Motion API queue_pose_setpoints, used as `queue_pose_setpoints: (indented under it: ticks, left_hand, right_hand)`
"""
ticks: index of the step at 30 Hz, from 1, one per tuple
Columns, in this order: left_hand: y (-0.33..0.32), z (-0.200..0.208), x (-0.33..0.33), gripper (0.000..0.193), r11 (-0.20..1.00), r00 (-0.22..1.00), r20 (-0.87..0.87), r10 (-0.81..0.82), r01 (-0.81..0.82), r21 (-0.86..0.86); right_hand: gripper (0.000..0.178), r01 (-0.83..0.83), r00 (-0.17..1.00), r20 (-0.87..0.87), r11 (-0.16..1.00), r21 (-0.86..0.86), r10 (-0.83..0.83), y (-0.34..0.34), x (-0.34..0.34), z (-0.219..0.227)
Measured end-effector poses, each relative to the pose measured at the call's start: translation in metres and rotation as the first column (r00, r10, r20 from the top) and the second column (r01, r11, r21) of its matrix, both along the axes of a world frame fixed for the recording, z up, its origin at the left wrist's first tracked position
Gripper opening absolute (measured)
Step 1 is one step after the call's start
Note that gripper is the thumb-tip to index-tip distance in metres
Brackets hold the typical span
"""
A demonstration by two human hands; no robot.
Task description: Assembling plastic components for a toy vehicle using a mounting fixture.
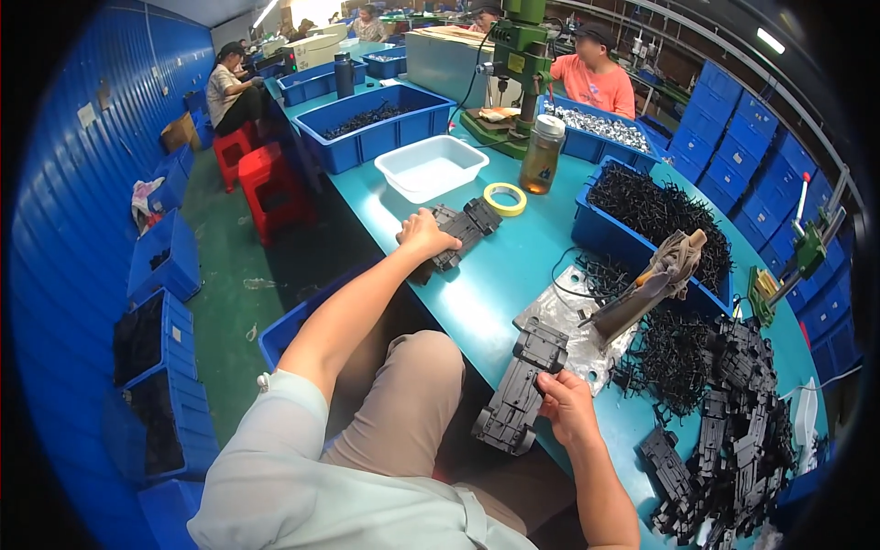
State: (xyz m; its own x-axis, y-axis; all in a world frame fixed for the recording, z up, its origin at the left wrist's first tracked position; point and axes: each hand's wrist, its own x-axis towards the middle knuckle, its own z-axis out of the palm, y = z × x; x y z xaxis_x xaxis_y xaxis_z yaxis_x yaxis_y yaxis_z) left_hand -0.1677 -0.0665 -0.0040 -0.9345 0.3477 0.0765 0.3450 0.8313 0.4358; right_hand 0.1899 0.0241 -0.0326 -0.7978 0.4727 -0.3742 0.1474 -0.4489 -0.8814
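Note:
My left hand (427, 236) is closed around the near end of a black plastic toy car chassis (472, 224), at the table's left edge beside a roll of yellow tape (504, 199). A second black toy car chassis (513, 392) is tilted over the near table edge, pinched by its right side between the thumb and fingers of my right hand (566, 405). Beyond that hand, a metal plate (553, 304) carries a slanted post wrapped in cloth (642, 289). To the right lies a heap of similar black chassis (733, 440), next to a tangle of thin black plastic parts (676, 353).
A blue bin of black parts (589, 225), a white tray (431, 188), a bottle of amber liquid (543, 156) and a green drill press (518, 69) stand farther back. Red stools (273, 188) are at the left. A co-worker in an orange shirt (594, 90) sits across the table.

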Motion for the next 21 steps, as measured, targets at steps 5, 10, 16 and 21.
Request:
queue_pose_setpoints:
  ticks: [5, 10, 16, 21]
  left_hand:
    - [-0.007, -0.003, -0.022, 0.053, 0.868, 0.908, 0.403, -0.113, -0.106, 0.484]
    - [-0.017, 0.014, -0.013, 0.036, 0.806, 0.764, 0.583, -0.278, -0.144, 0.574]
    - [-0.052, 0.022, 0.025, 0.014, 0.47, 0.532, 0.649, -0.544, -0.448, 0.761]
    - [-0.095, 0.04, 0.092, 0.017, 0.291, 0.353, 0.546, -0.76, -0.566, 0.771]
  right_hand:
    - [0.016, 0.004, 1.0, 0.012, 1.0, -0.012, -0.004, -0.003, -0.002, 0.006]
    - [0.02, 0.045, 0.999, 0.03, 0.999, -0.005, -0.045, -0.007, -0.004, 0.014]
    - [0.017, -0.026, 0.999, -0.023, 1.0, 0.004, 0.026, -0.002, -0.004, 0.007]
    - [0.013, -0.011, 0.993, -0.114, 1.0, -0.01, 0.009, -0.01, -0.001, 0.015]
